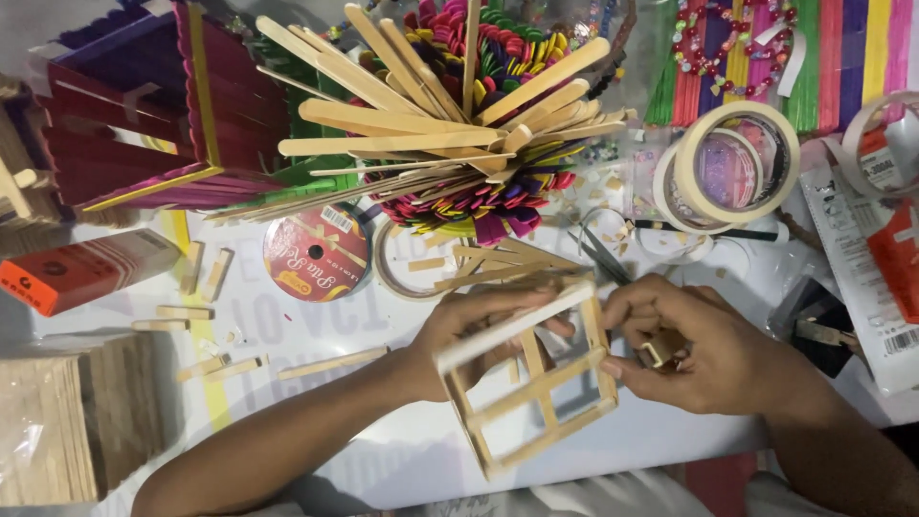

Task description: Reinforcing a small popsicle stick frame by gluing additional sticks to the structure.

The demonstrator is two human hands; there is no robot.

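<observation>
here, a small open frame of plain craft sticks (536,378), box-like with a cross brace inside, is held just above the white bench (412,450) near its front edge, tilted so one open face turns up toward the head camera; that tilt seems chosen to let the joints be seen. the left hand (474,330) reaches in from behind and is clamped on the frame's upper rail, fingers partly hidden by the sticks, so it appears to act as the steadying grip. the right hand (694,349) presses against the frame's right corner with its fingertips closed together, and something small and brownish (662,352) sits tucked in the palm; cannot tell what it is.

just beyond the frame lie loose cut stick pieces (488,263) and a pair of scissors (601,257), near enough to reach without setting the frame down. a red ribbon spool (316,254) lies flat to the left of these. further back, a large bundle of plain and coloured sticks (469,124) stands upright and fans out, probably stock. rolls of masking tape (732,163) lie at the right rear. a red and purple stick house (153,105) stands at the left rear, well apart from the hands. short offcuts (206,273) scatter the left side, and a bagged stack of plain sticks (67,421) rests at the front left corner.
</observation>
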